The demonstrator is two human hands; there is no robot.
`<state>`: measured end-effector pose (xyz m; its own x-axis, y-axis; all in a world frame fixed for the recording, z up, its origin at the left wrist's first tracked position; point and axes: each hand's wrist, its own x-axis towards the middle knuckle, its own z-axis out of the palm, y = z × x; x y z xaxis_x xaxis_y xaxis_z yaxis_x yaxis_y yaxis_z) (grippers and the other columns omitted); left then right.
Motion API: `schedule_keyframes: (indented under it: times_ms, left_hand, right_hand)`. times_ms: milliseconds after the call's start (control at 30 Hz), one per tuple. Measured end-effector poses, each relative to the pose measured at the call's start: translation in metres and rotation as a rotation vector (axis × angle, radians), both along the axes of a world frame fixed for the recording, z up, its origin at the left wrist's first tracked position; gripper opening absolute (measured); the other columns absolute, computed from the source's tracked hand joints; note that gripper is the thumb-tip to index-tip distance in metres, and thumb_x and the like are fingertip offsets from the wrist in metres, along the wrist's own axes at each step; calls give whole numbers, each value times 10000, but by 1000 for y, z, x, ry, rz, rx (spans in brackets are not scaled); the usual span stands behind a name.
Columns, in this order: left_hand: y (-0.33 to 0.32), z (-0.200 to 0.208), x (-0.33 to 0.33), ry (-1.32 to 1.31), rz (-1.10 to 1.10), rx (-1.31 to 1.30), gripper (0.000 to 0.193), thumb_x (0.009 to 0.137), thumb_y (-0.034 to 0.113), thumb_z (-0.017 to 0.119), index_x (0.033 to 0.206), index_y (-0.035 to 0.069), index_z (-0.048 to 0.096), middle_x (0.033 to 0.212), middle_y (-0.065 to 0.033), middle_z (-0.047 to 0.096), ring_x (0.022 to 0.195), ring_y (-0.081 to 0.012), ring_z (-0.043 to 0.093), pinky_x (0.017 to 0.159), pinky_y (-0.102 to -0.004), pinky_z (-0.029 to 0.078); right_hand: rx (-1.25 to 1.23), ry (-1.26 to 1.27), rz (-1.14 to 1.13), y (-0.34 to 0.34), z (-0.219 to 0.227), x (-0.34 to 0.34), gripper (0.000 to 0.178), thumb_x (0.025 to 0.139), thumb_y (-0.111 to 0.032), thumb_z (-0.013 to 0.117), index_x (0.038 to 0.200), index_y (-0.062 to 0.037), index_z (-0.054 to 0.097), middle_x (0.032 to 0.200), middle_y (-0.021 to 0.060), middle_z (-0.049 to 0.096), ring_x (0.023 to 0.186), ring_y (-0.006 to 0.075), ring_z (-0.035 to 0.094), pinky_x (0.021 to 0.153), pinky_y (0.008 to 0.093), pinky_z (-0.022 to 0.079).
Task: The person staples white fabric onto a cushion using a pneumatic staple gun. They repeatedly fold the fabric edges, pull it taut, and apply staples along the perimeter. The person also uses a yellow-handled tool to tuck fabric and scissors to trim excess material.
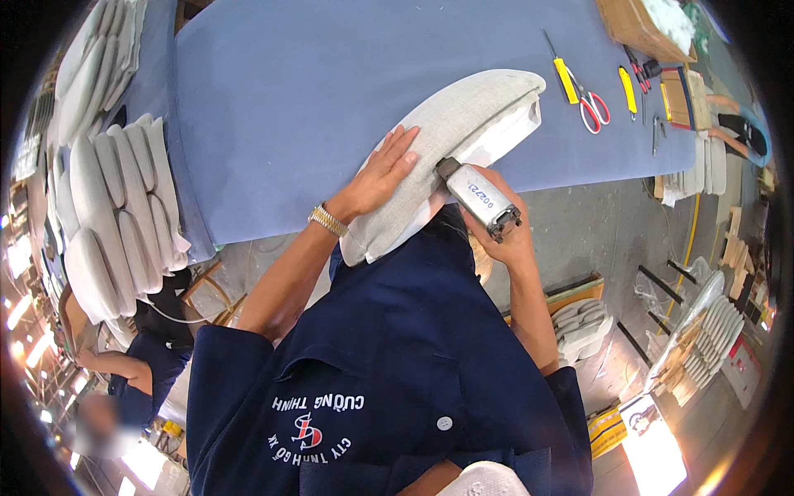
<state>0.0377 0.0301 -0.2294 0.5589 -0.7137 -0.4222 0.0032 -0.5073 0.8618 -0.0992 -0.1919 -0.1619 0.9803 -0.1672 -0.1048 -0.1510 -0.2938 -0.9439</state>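
Observation:
A curved padded cushion (463,103) in light grey fabric lies at a slant over the near edge of the table, its lower end against my body. White fabric shows along its right side. My left hand (382,178), a metal watch at its wrist, lies flat on the grey top with the fingers stretched out. A silver staple gun (480,197) is gripped in my right hand (511,227), whose fingers are partly hidden behind the tool. The gun's dark nose meets the cushion's right edge; the exact contact point is hard to make out.
On the blue-covered table (289,83) lie red-and-white-handled scissors (592,112), a yellow-handled screwdriver (566,81) and a yellow cutter (628,89). A cardboard box (616,25) stands at the far right. Stacked grey cushions (107,207) fill the left. A person (153,364) is at lower left, another far right.

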Motion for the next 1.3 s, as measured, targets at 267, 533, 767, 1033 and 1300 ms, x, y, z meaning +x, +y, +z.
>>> schedule_keyframes:
  times_ms: [267, 533, 767, 1033, 1300]
  left_hand:
    - [-7, 27, -14, -271, -40, 66, 1008, 892, 461, 712, 1643, 16, 208, 1699, -285, 198, 1565, -472, 220, 1236, -605, 260]
    - [-9, 42, -14, -299, -46, 192, 935, 875, 253, 732, 1625, -4, 236, 1652, -302, 304, 1543, -430, 300, 1250, -459, 315]
    - [-18, 42, -16, -273, 10, 206, 967, 861, 279, 775, 1610, -27, 245, 1664, -284, 289, 1547, -456, 278, 1187, -628, 355]
    - [-14, 40, -20, -359, -3, 215, 941, 835, 168, 758, 1616, 0, 261, 1643, -271, 339, 1532, -415, 328, 1220, -466, 369]
    - [-16, 44, -18, -322, 31, 203, 976, 791, 138, 801, 1601, -12, 277, 1605, -281, 396, 1509, -428, 362, 1213, -465, 382]
  right_hand:
    - [-21, -34, -110, 18, -3, -5, 595, 780, -72, 778, 1362, -59, 657, 1221, 180, 736, 1078, 307, 741, 925, 347, 555]
    - [21, 53, -88, 27, 5, -12, 566, 833, -74, 759, 1383, -18, 638, 1288, 190, 715, 1138, 260, 715, 967, 332, 536]
    - [106, 98, -56, 23, 12, 2, 567, 835, 13, 727, 1391, 25, 616, 1290, 162, 705, 1100, 140, 665, 962, 284, 502]
    - [-26, 63, -23, 26, 12, -10, 581, 811, -22, 752, 1378, 5, 626, 1292, 181, 707, 1084, 219, 708, 936, 312, 528]
    - [-2, 110, -51, 35, 17, 4, 598, 782, -74, 784, 1362, -54, 639, 1217, 179, 728, 1069, 299, 741, 898, 331, 550]
